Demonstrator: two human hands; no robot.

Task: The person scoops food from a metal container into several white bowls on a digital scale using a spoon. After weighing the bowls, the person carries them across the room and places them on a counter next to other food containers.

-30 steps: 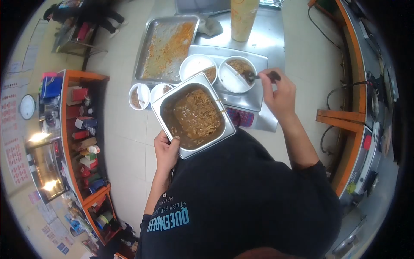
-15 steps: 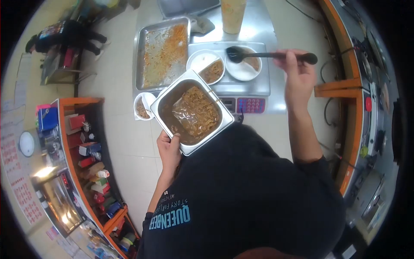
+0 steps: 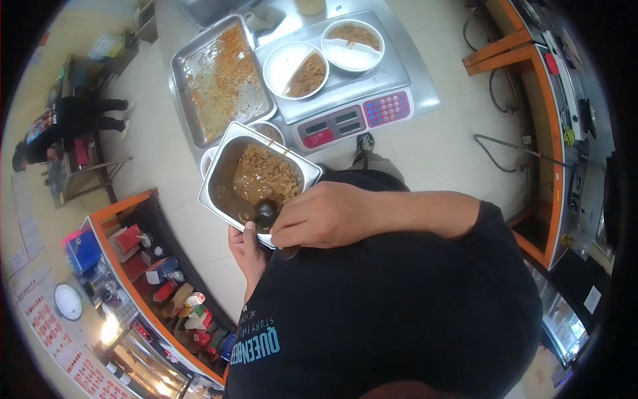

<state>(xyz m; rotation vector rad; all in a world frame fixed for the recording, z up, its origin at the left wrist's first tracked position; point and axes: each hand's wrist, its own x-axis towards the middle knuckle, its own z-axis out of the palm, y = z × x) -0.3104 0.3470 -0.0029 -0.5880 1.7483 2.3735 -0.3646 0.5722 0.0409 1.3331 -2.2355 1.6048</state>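
Observation:
My left hand [image 3: 247, 256] grips the lower rim of a square steel food pan [image 3: 222, 176], thumb over the edge. Brown shredded meat in sauce [image 3: 269, 173] covers part of the pan's bottom. My right hand [image 3: 329, 216] is closed around a black serving spoon [image 3: 266, 211], whose bowl is inside the pan near its lower edge. Most of the handle is hidden by my fingers. Beyond the pan, two round white divided bowls, the left [image 3: 276, 70] and the right [image 3: 342, 58], rest on a scale [image 3: 339, 126], each with meat in one compartment.
A large steel tray [image 3: 178, 73] with orange food scraps lies left of the scale. Parts of other white bowls [image 3: 207, 159] show behind the pan. A container [image 3: 310, 6] stands at the back. Orange-framed shelving [image 3: 123, 206] is at left; another person [image 3: 73, 120] is at far left.
My right hand has brought the spoon from over the right bowl down into the pan. The pan sits lower and further left in view, and the camera view has shifted.

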